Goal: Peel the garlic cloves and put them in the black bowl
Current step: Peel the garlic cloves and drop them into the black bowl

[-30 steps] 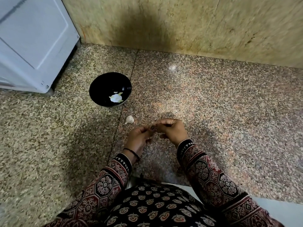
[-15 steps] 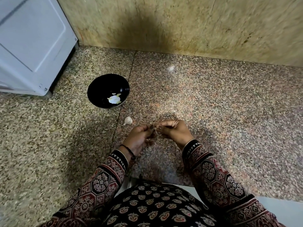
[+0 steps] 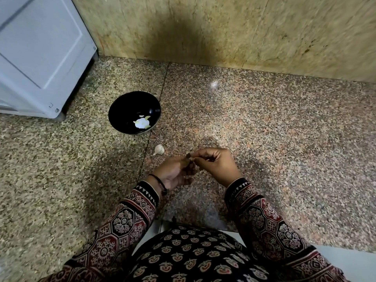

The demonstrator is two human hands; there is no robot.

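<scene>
1. Where the frame ends at the bottom, two patterned sleeves (image 3: 130,220) reach up from the person's lap toward the centre; a black thread band (image 3: 160,183) circles the left wrist.
2. Just below centre the left hand (image 3: 173,174) and right hand (image 3: 217,165) meet fingertip to fingertip over the speckled stone surface (image 3: 284,139); both have fingers curled and pinch a small held clove (image 3: 190,159), of which barely a sliver shows, so how much skin remains I cannot tell.
3. Up and to the left of the hands, near but apart from them, a loose clove (image 3: 159,149) lies unpeeled on the stone.
4. Further toward the upper left stands the black bowl (image 3: 126,110), upright; some pale peeled garlic (image 3: 141,123) already rests inside near its lower right wall.
5. Beyond that, a white cabinet (image 3: 40,58) fills the upper left corner, and a mottled wall (image 3: 223,27) runs across the top.
6. By my reading the step in hand is peeling, mid-task; the next move calls for stripping the last skin, then carrying the bare clove up-left and dropping it into the bowl; the loose clove waits its turn.
</scene>
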